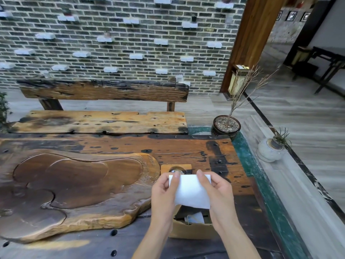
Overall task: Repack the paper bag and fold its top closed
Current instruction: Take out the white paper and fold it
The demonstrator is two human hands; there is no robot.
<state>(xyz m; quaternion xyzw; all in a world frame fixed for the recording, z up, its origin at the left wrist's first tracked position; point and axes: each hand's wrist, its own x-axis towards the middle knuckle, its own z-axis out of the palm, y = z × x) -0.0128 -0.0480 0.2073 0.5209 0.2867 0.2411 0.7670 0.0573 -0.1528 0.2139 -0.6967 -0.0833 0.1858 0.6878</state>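
Head view | white sheet (191, 191) held up above open brown paper bag (193, 229), pinched at top corners by left hand (165, 195) and right hand (218, 193) | bag upright near tabletop (186, 146) front right edge | carved wooden tray (74, 184) just left.

A carved wooden tray (74, 184) lies on the table (186, 146), bench (100, 120) behind.
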